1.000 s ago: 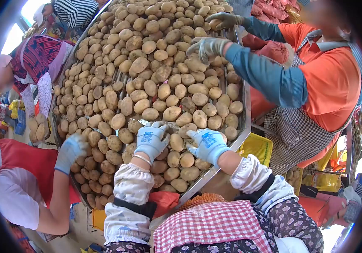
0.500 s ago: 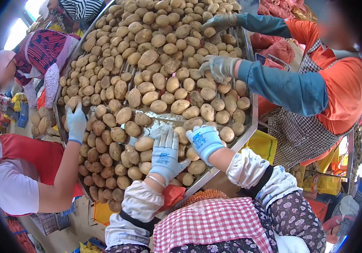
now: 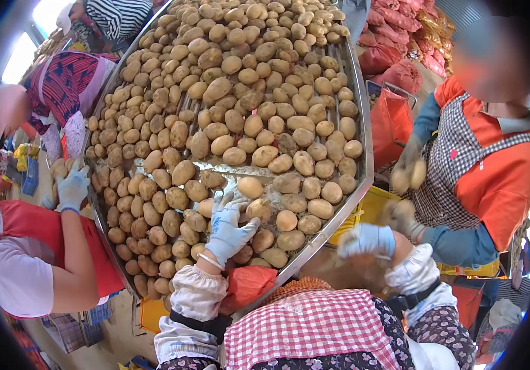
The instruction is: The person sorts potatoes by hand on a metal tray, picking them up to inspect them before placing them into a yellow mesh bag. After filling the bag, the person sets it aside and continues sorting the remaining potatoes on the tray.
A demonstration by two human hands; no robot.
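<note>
A big metal sorting tray point(image 3: 341, 211) is heaped with brown potatoes point(image 3: 246, 92). My left hand point(image 3: 227, 226), in a light blue glove, lies with fingers spread on the potatoes at the tray's near end, touching one potato point(image 3: 257, 209). My right hand point(image 3: 367, 239), gloved in the same blue, is off the tray past its right rim and blurred by motion. Its fingers look curled, and I cannot make out whether anything is in it. My sleeves are white with black cuffs above a red checked apron point(image 3: 311, 327).
At the right, a person in orange with a checked apron point(image 3: 456, 160) holds potatoes in both gloved hands point(image 3: 405, 176). Left, a person in a red vest point(image 3: 43, 234) has a gloved hand point(image 3: 71, 188) at the tray's edge. Red mesh sacks point(image 3: 391, 120) and a yellow crate point(image 3: 373, 206) stand right.
My right hand left the potatoes and swung right, off the tray. My left hand stayed on the pile. The person in orange drew both arms back from the tray, holding potatoes.
</note>
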